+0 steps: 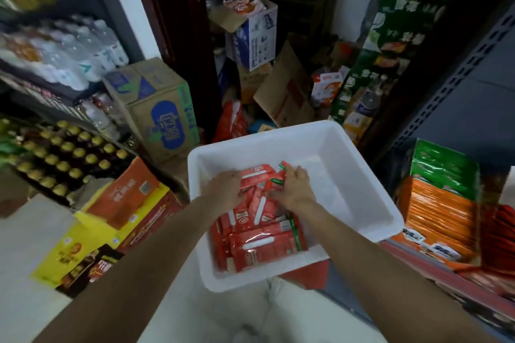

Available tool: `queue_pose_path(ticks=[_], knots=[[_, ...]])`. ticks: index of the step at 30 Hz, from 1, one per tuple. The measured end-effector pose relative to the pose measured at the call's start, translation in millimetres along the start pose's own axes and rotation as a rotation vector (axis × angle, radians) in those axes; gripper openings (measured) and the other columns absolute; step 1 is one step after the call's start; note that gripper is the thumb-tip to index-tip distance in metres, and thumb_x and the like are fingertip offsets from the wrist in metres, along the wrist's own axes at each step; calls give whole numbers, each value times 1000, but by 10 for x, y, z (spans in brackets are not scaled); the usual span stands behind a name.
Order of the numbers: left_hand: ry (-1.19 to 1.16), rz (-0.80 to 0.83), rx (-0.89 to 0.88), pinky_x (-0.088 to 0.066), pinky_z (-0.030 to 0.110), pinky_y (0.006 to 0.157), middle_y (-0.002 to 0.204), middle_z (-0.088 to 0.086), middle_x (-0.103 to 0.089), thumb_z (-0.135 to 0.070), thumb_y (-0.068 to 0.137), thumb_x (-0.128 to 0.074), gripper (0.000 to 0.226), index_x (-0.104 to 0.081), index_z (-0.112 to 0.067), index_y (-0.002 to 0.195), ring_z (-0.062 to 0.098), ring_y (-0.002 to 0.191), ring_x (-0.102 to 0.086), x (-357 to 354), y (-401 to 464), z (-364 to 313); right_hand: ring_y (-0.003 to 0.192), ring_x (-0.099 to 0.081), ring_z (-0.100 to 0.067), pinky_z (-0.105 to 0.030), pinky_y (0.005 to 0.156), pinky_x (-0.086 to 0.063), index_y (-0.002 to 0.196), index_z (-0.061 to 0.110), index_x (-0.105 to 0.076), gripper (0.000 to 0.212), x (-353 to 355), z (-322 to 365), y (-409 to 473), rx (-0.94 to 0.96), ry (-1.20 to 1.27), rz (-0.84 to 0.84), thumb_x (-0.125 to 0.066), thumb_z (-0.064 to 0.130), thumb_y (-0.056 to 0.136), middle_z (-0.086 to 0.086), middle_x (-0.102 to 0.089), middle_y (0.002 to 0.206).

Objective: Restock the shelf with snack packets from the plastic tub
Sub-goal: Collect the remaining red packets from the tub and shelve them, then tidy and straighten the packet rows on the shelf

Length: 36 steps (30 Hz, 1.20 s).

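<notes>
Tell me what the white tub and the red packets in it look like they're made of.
White tub: likely plastic, smooth and matte, with a thick rounded rim. Red packets: seemingly thin glossy plastic film; glare streaks show on the wrappers.

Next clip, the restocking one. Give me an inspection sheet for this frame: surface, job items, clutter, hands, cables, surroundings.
Surface: white plastic tub appears to sit across the person's lap; pale floor at left.
Job's things: red snack packets piled in the tub's near-left part; far-right part bare. Shelf at right holds orange and green packet stacks.
Clutter: cartons and loose packets crowd the floor ahead.
Hands: left hand and right hand both curl around a bundle of packets.
Cables: nothing seen.
Surroundings: bottle racks at left; the frame is blurred.
</notes>
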<state>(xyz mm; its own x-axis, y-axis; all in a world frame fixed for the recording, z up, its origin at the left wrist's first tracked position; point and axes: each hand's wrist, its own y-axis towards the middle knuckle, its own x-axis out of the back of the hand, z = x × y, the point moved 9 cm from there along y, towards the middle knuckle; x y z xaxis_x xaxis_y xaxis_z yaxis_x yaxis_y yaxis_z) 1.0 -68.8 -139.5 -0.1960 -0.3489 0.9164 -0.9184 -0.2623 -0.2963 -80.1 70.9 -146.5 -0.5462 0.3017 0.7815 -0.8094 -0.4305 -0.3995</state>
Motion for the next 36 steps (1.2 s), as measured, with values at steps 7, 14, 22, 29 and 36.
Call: queue_pose_path(ticks=[7,14,22,29,36], knots=[[226,-118,-57,-48,40,93,117,10,-61,-12,95,-45,38,-48,-16,132,28,108,-58,228,-16,-138,116,-51,-28,-36,94,-46,118,7,-50,62,158,-229,138,-239,102,-73,-81,33,71,-13,-56,121],[-420,-278,94,-44,36,67,83,19,-63,-4,92,-44,19,-61,-1,86,32,80,-60,664,-43,-18,84,-59,-18,-30,72,-46,105,7,-54,27,1032,-289,-259,50,590,-446,-66,1,82,-4,-62,92],[-1528,95,294,-57,35,66,88,12,-69,-21,96,-50,26,-62,-3,109,21,78,-67,651,-38,-718,112,-55,-11,-23,97,-42,118,15,-64,33,1415,457,-943,748,193,-577,-63,14,86,2,-62,121],[-1560,167,-32,-58,27,68,91,4,-73,-16,93,-56,17,-64,-12,108,15,83,-70,903,-174,-1186,136,-27,-14,-30,109,-37,127,33,-51,63,1293,296,-933,619,359,-316,-76,6,76,1,-27,145],[-1572,52,-81,-58,29,70,104,8,-69,-7,89,-61,30,-60,-11,118,19,90,-68,937,-187,-1289,129,-37,-3,-25,98,-46,93,14,-73,12,1536,151,-999,388,930,-304,-70,13,81,12,-31,145]])
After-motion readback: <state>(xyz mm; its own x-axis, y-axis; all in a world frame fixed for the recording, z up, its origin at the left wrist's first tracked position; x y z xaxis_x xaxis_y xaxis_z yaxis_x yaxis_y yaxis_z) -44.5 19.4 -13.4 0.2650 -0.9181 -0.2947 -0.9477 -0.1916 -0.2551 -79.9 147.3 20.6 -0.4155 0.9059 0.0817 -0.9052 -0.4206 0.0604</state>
